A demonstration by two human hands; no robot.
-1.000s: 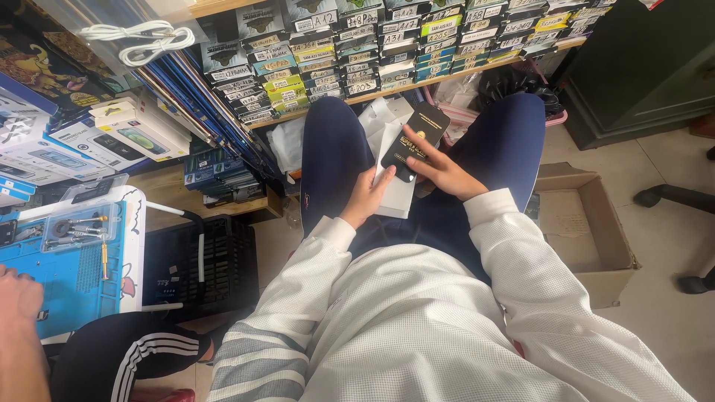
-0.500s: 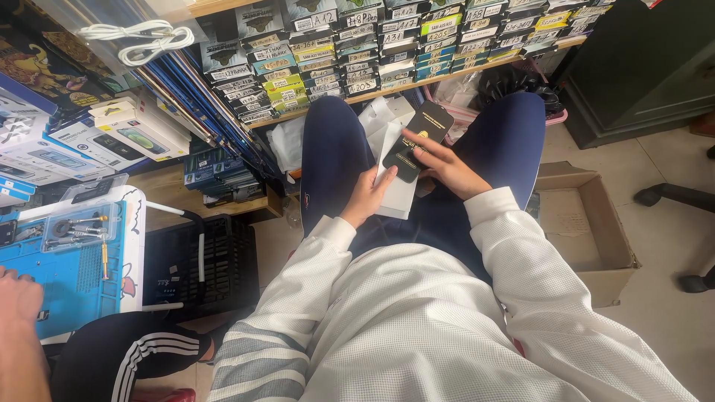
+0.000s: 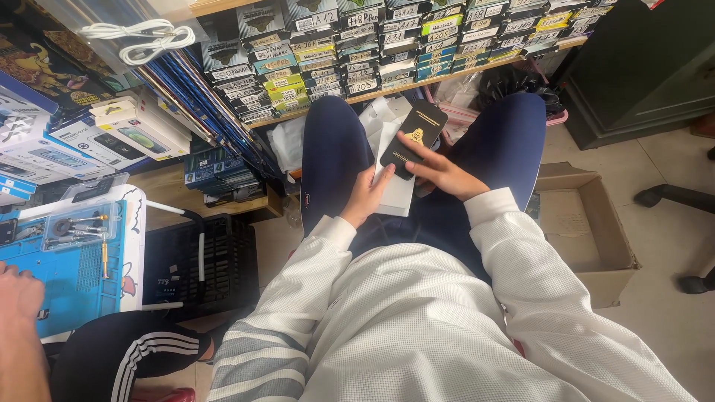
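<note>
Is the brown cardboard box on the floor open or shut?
Open. The cardboard box shows its inside walls and bottom beside the person's right leg, with one flap standing up. Its contents cannot be told.

White long-sleeved top (grey stripes on the left sleeve (image 3: 253, 350)), dark navy trousers (image 3: 331, 156).

— What can't you make out here?

— The left hand (image 3: 366, 197) covers part of the white packet (image 3: 395, 179), and the black flat box (image 3: 414, 135) hides the packet's upper part. The right hand (image 3: 441, 173) has its fingertips tucked behind that box.

— And at the edges?

— A co-worker's hand (image 3: 18, 294) is cut off at the left edge. The blue mat (image 3: 63, 279) holds small tools too tiny to identify. The cardboard box (image 3: 588, 231) has its inside partly hidden by the sleeve.
</note>
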